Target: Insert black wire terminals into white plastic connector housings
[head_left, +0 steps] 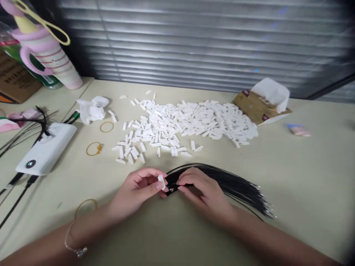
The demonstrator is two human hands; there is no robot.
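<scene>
Forearms (257, 231), white piece (162, 182) pinched in left grip (138, 189), black wires (233, 181) at right grip (204, 192)

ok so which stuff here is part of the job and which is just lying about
Likely the job:
white piece in the left hand
black wires at the right hand
heap of white pieces

Apparently just lying about:
white power bank
pink tumbler
yellow bands
brown packet
</scene>
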